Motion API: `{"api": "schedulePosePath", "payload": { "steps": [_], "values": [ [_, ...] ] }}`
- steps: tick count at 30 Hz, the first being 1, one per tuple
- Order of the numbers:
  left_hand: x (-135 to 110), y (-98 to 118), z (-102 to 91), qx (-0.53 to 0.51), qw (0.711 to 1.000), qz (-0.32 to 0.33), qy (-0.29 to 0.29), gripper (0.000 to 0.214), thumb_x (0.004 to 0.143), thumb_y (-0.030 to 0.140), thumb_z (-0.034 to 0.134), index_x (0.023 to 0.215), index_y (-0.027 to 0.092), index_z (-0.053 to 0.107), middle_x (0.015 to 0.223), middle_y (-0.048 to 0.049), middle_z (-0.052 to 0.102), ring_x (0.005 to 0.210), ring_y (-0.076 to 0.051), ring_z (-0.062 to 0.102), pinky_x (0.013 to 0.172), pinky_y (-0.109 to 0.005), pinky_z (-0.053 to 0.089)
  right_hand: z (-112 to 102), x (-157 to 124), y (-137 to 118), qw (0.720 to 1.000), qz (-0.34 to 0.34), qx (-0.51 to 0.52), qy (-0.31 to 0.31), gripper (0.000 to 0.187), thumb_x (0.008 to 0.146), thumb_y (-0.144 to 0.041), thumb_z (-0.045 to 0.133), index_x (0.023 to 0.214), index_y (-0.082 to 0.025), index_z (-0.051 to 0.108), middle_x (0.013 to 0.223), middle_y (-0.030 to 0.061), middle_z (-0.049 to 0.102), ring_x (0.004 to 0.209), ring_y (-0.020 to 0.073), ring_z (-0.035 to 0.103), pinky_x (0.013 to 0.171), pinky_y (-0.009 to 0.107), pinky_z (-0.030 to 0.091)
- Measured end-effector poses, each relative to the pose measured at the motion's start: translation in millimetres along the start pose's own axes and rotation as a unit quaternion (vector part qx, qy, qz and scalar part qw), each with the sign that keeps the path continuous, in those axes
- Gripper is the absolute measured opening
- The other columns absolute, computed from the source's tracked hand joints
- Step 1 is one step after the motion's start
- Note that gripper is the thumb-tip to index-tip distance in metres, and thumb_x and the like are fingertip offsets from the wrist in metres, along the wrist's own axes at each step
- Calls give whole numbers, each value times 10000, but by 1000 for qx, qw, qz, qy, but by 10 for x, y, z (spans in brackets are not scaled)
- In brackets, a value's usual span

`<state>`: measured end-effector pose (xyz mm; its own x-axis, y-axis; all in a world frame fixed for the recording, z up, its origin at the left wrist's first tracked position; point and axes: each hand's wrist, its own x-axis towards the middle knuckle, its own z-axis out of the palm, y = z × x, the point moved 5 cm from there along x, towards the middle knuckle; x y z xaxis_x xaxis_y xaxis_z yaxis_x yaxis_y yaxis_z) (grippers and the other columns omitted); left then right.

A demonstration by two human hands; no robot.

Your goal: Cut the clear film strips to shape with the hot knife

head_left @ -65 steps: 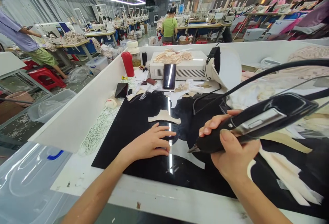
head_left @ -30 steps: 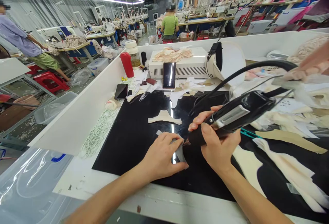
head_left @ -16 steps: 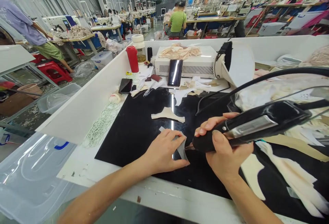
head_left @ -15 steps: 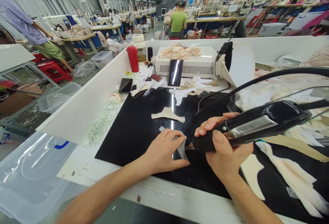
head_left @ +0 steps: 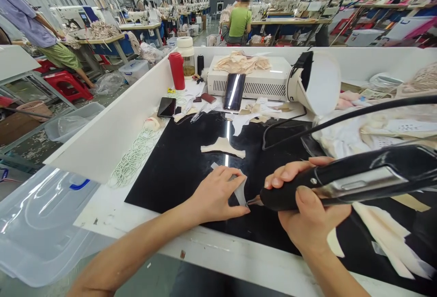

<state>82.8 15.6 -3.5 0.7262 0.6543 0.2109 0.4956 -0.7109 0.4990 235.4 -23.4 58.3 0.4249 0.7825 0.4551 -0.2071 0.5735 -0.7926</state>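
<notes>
My left hand (head_left: 216,192) lies fingers spread on a small pale fabric piece (head_left: 240,189), pressing it flat on the black glossy mat (head_left: 177,165). My right hand (head_left: 309,210) is wrapped round a black corded cutting tool (head_left: 341,181). Its metal tip (head_left: 253,201) touches the right edge of that fabric piece, close to my left thumb. Another cream fabric cut-out (head_left: 223,147) lies on the mat a little farther away.
A white box machine (head_left: 249,83) with a phone (head_left: 234,91) leaning on it stands at the back. A red bottle (head_left: 177,70), a second phone (head_left: 166,106), white elastic rings (head_left: 133,160) and fabric scraps (head_left: 382,233) lie around. A clear plastic lid (head_left: 41,224) sits left. People work at far tables.
My left hand took hold of the small fabric piece and now pins it; the tool tip came in to its edge. The view has tilted slightly downward.
</notes>
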Motion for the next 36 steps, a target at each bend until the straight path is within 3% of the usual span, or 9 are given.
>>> {"api": "schedulePosePath", "payload": {
  "steps": [7, 11, 13, 16, 21, 23, 29, 36],
  "values": [
    [-22, -28, 6, -20, 1000, 2, 11, 707, 793, 473, 834, 1404, 233, 570, 1377, -98, 600, 1282, -300, 547, 1103, -466, 475, 3, 1, -2, 1000, 2, -6, 0, 386, 788, -317, 839, 1094, -281, 606, 777, -39, 627, 617, 155, 623, 577, 331, 568],
    [-21, -71, -55, -39, 998, -3, 45, 406, 943, 298, 701, 1334, 242, 605, 1359, -77, 643, 1277, -247, 587, 1164, -471, 414, -76, 58, -30, 1000, 0, -14, 3, 419, 759, -308, 856, 1098, -275, 612, 771, -36, 643, 615, 157, 614, 572, 333, 568],
    [-15, -99, -91, -25, 998, -12, 61, 213, 1009, 221, 593, 1208, 229, 670, 1279, -56, 695, 1201, -222, 637, 1175, -480, 390, -149, 112, -47, 1000, -8, -20, 8, 422, 749, -297, 862, 1093, -268, 619, 768, -35, 650, 609, 154, 609, 571, 328, 566],
    [-10, -91, -105, -3, 998, 6, 62, 211, 1044, 194, 517, 1031, 198, 728, 1068, -42, 744, 1042, -205, 667, 1068, -418, 474, -277, 217, -67, 999, -24, -40, 22, 420, 741, -279, 863, 1088, -263, 626, 774, -33, 659, 612, 154, 605, 574, 326, 564],
    [-31, -17, -35, -37, 997, 56, 30, 212, 1040, 242, 549, 1045, 213, 759, 875, -20, 708, 858, -169, 652, 929, -326, 531, -374, 335, -81, 996, -34, -51, 70, 364, 756, -234, 839, 1057, -276, 640, 764, -47, 643, 619, 146, 595, 573, 308, 560],
    [-38, -15, -28, -50, 997, 55, 34, 201, 1032, 250, 566, 1044, 221, 764, 926, -32, 710, 905, -176, 651, 889, -309, 540, -318, 323, -89, 996, -35, -43, 68, 355, 760, -246, 835, 1055, -282, 642, 762, -49, 637, 617, 146, 597, 566, 306, 559],
    [-36, -30, -50, -67, 996, 52, 20, 160, 963, 255, 684, 1105, 249, 757, 1128, -50, 715, 1074, -217, 639, 989, -370, 520, -48, 167, -50, 1000, -21, -3, 12, 385, 781, -282, 841, 1099, -272, 625, 790, -37, 653, 608, 141, 619, 580, 310, 571],
    [-23, -6, -47, -59, 997, 46, 5, 232, 907, 266, 755, 1139, 258, 754, 1169, -43, 706, 1101, -223, 621, 1006, -375, 509, -28, 70, -32, 1000, 4, -5, -31, 376, 822, -284, 816, 1135, -297, 608, 818, -37, 634, 649, 146, 622, 620, 320, 560]
  ]
}}
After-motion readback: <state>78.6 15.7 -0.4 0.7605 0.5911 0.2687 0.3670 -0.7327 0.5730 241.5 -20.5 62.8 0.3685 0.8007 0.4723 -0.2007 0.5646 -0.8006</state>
